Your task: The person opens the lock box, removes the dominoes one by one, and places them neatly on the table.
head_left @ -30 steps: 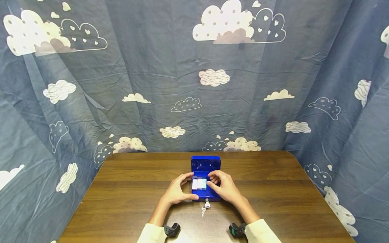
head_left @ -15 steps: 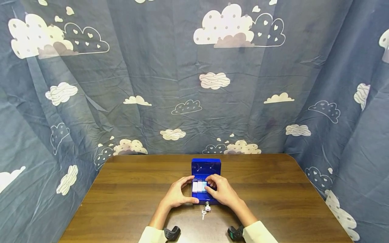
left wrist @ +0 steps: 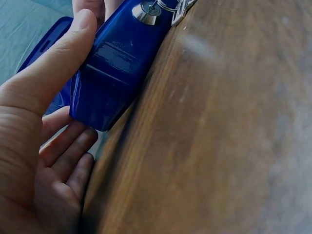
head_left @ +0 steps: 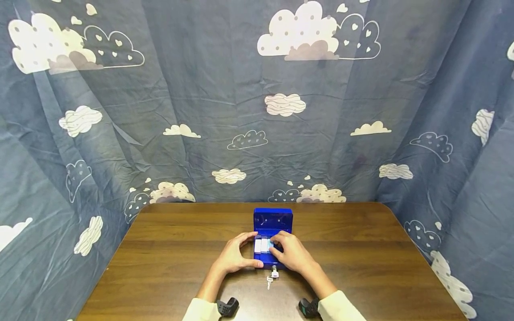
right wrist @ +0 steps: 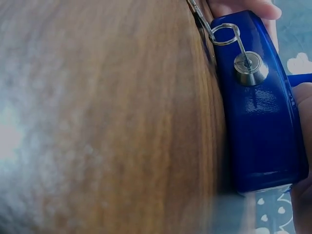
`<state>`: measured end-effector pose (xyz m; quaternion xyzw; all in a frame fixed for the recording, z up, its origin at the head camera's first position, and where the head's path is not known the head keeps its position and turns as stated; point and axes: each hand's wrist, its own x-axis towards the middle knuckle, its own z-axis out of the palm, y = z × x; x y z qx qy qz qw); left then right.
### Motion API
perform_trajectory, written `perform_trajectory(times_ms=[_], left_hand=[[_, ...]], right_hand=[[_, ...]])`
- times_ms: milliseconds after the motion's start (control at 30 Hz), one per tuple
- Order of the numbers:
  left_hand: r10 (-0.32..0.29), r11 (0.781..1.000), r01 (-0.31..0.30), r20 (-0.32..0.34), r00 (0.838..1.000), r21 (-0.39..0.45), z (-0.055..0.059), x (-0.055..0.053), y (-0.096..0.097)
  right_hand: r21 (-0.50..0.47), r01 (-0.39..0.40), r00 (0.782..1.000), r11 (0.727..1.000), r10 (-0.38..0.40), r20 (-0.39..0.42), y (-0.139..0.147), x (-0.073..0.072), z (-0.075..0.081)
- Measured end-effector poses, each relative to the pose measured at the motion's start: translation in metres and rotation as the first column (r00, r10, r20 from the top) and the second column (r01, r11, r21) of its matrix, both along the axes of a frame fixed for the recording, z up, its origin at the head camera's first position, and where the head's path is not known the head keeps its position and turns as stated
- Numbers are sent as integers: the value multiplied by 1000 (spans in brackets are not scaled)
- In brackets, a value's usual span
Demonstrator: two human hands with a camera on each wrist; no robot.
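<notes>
The glossy blue box [head_left: 268, 259], lid raised, holds three pale blocks [head_left: 263, 246]. The left hand [head_left: 234, 256] grips its side; the right hand [head_left: 294, 253] pinches the bluish end block [head_left: 270, 246].

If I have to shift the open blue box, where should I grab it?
Probably by the left and right walls of the blue box, coming in from both sides: its raised lid stands along the back and a key juts from the front lock, while the left hand spans the left side.
</notes>
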<state>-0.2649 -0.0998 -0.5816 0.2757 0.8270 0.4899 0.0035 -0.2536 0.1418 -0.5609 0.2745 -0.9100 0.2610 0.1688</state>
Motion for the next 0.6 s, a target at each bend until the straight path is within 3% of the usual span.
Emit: perform_trajectory(times_ms=[600], left_hand=[[16, 1000, -16, -3, 1000, -8, -2, 1, 0]], right_hand=[[121, -41, 999, 992, 38, 33, 2, 3, 7]])
